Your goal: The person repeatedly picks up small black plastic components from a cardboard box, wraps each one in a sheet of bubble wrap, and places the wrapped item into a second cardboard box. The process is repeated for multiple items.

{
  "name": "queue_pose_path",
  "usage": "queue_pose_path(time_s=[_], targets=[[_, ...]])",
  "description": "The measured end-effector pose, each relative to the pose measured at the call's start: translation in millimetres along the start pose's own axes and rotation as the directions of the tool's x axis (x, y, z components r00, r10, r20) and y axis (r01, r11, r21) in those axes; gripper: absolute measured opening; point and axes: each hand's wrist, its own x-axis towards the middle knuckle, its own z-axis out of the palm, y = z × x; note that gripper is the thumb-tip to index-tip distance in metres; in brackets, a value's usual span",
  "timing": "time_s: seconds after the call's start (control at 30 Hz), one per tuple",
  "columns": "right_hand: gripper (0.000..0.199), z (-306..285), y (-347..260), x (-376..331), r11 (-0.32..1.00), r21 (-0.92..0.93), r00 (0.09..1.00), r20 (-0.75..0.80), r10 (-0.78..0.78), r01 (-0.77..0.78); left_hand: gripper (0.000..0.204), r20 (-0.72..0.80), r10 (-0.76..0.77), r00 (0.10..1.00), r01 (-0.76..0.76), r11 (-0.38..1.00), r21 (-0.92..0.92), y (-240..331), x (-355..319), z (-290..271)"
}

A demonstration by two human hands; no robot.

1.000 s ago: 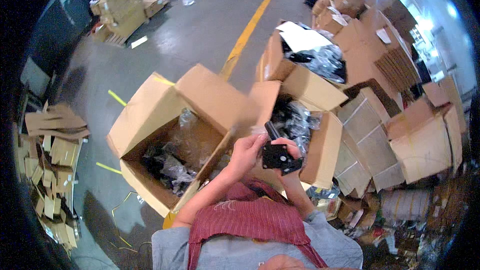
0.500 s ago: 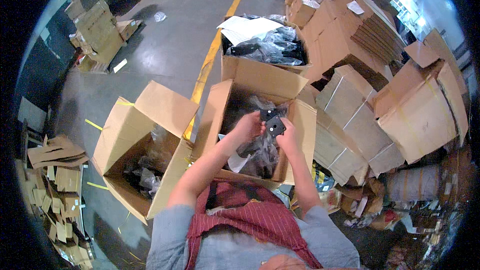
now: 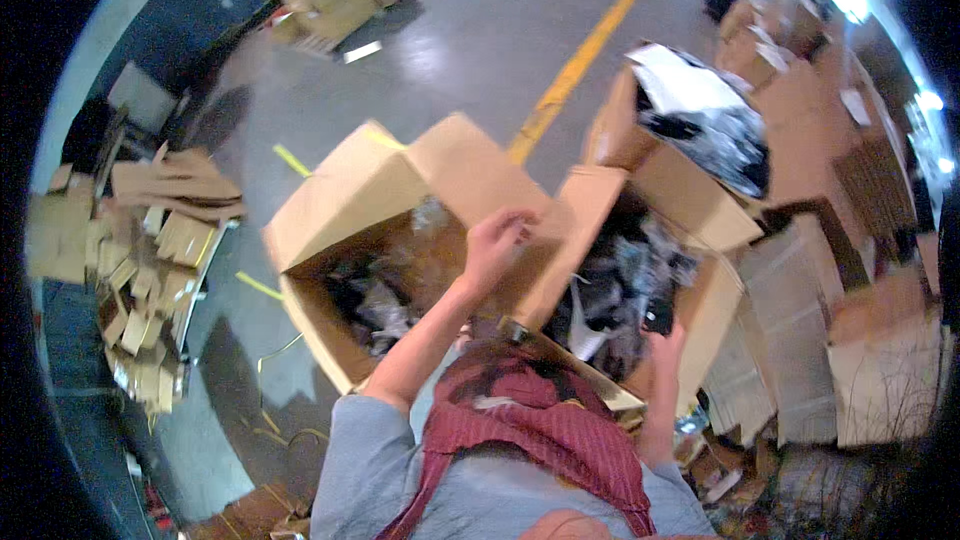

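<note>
Floor opens beyond your left fingers, half-curled and parted over a flap; right fingers pinch a black part near a box wall.

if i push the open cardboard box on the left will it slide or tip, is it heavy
The box would probably slide rather than roll, being flat-sided. Its splayed flaps will likely bend at their creases if pushed. It may be light for its size, since the black and clear contents seem to fill only part of it.
</note>
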Motion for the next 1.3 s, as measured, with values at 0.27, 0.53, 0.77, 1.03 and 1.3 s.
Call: queue_pose_path(time_s=[0.27,0.53,0.77,1.03,1.3], targets=[[0.047,136,-162,-28,0.775,0.585,0.898,0.436,-0.052,-0.239,0.047,-0.521,-0.430,0.738,0.675,0.489,0.553,-185,0,-239],[0.034,231,-186,-55,0.936,0.320,0.851,0.522,-0.049,-0.143,0.056,0.297,-0.076,0.952,-0.298,-0.009,0.954,-319,-22,-264],[0.032,248,-198,-81,0.890,0.328,0.838,0.536,0.101,-0.317,0.026,0.046,-0.252,0.967,0.068,0.423,0.903,-183,-19,-241],[0.036,268,-210,-66,0.706,0.559,0.680,0.718,-0.149,-0.435,0.017,-0.067,0.088,0.994,-0.012,0.690,0.724,1,-33,-175],[0.055,233,-205,-62,0.794,0.541,0.649,0.715,-0.261,-0.277,0.022,-0.021,0.009,1.000,-0.002,0.948,0.318,68,-66,-101]])
